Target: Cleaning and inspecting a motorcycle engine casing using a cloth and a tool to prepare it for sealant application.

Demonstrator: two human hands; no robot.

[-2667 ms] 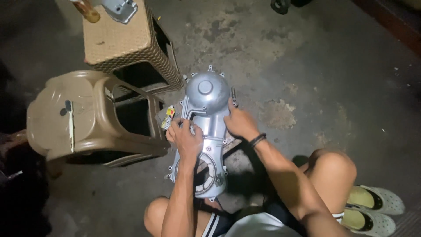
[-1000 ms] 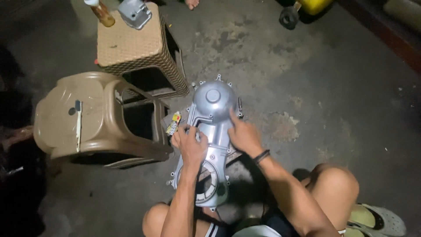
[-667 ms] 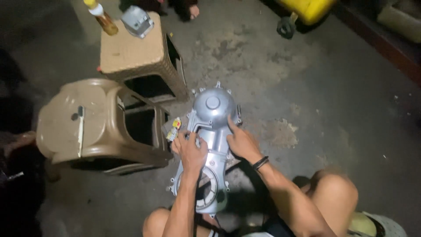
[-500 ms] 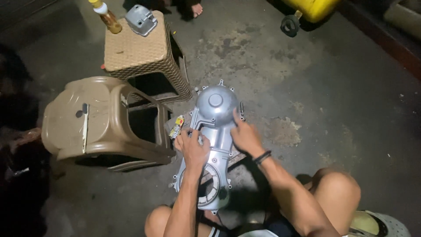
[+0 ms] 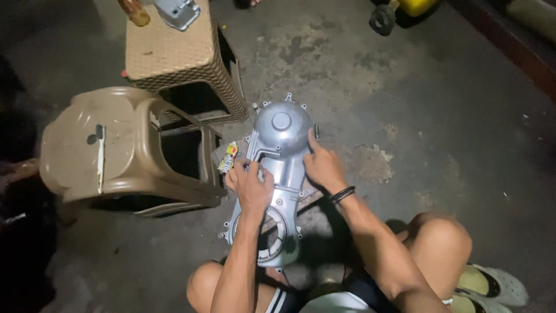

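Note:
A silver metal engine cover (image 5: pixel 277 132) lies flat on the concrete floor between my knees, its round domed end pointing away from me and a round opening near me. My left hand (image 5: pixel 250 184) is pressed on the cover's middle left edge, fingers curled. Over on the right edge, my right hand (image 5: pixel 322 167) grips beside the dome; a black band is on that wrist. A small yellow and red packet (image 5: pixel 227 157) lies just left of the cover.
A tan plastic stool (image 5: pixel 116 153) lies on its side to the left. A woven brown stool (image 5: pixel 174 58) stands behind it with a grey metal part (image 5: pixel 176 11) and a bottle (image 5: pixel 134 11) on top. A yellow wheeled object (image 5: pixel 399 10) sits at the top. Pale sandals (image 5: pixel 492 287) are at lower right.
The view has shifted slightly. Both hands stay on the engine cover, with the left hand a little lower on its middle and the right hand on the right edge.

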